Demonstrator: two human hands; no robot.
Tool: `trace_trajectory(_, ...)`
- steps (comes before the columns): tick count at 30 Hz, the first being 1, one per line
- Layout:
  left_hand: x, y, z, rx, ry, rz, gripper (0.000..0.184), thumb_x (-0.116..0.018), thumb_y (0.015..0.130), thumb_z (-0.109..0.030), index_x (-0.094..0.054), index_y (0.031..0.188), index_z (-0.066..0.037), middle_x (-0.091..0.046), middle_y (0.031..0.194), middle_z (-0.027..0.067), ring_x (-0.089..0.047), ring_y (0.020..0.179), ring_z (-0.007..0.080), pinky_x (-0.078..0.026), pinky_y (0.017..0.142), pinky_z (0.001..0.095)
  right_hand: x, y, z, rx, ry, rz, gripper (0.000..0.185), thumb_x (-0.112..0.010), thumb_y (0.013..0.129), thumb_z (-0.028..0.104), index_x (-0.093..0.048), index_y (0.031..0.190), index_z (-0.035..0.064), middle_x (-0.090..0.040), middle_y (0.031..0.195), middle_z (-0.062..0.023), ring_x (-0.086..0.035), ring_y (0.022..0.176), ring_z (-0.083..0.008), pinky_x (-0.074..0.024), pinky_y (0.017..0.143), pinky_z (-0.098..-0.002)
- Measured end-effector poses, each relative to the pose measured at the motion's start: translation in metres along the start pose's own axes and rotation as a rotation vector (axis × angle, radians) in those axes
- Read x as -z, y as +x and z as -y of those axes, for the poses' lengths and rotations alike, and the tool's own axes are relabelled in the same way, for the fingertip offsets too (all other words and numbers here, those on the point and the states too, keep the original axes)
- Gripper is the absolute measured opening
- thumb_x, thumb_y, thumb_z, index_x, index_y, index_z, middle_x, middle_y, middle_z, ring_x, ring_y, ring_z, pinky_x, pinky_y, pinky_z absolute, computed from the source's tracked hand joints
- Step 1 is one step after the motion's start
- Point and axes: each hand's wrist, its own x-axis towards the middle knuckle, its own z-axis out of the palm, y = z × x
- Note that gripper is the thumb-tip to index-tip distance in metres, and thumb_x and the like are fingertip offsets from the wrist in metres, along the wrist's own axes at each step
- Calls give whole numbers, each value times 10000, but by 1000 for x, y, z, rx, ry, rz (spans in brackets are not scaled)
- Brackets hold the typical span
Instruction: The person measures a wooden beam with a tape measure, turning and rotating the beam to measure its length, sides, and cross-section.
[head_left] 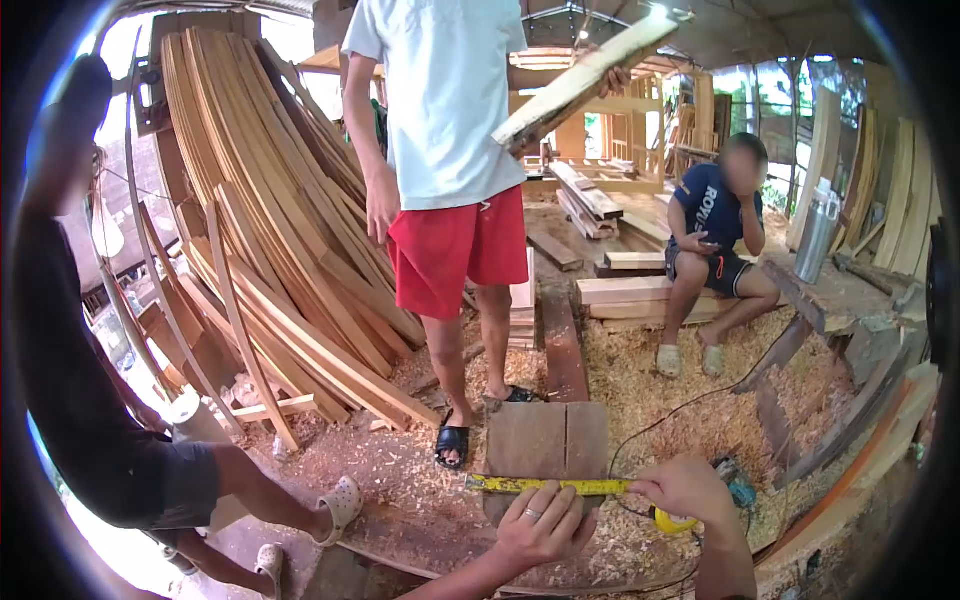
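Running leftward from right fingers [652,486] — yellow tape [603,487].

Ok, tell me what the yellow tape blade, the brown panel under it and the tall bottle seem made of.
Tape blade: probably coated metal; thin, yellow, dark-marked. Brown panel: likely unvarnished wood; dull, plank-like surface. Bottle: apparently bare metal; silvery grey sheen.

The bare left arm [465,580] slants up from the bottom. The bare left hand [545,522] has its back facing up and its fingers bent, side by side. The bare right arm [727,562] points nearly straight up. The bare right hand [688,490] turns left, its fingertips pinched. The hands are apart.
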Motion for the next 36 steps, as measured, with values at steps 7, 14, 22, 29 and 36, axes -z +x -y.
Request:
trace_trajectory(7,12,-20,6,-156,-141,-127,250,-751,782,-213,-562,652,-112,-628,749,44,-648,724,200,-526,670,298,32,1,-13,19,3,-18,397,-575,916,518,-737,865,160,-662,718,-121,-644,697,-359,-502,646,-476)
trace_trajectory(14,11,-35,7,-229,-213,-97,221,-698,786,-155,-577,620,-73,-605,668,59,-592,546,191,-483,515,281,27,1,-30,87,149,16,377,-640,901,484,-754,857,127,-659,715,-145,-641,685,-344,-492,636,-454)
trace_trajectory(22,15,-38,-16,-70,-182,-60,211,-647,794,-159,-570,624,-61,-604,676,62,-595,597,203,-469,544,319,22,3,-28,49,180,51,448,-648,899,480,-727,739,69,-596,618,-169,-590,592,-374,-446,562,-455)
trace_trajectory(29,17,-39,-18,-31,-130,-19,219,-624,803,-166,-561,622,-61,-623,696,80,-627,651,227,-483,554,324,13,6,-24,42,175,72,506,-644,891,509,-700,682,52,-552,557,-175,-562,548,-384,-426,539,-465)
trace_trajectory(36,25,-29,-19,65,-29,82,239,-595,854,-198,-589,687,-26,-707,961,177,-658,946,338,-513,808,464,10,6,-22,4,165,95,473,-649,888,506,-739,737,67,-567,573,-183,-583,567,-391,-436,550,-479)
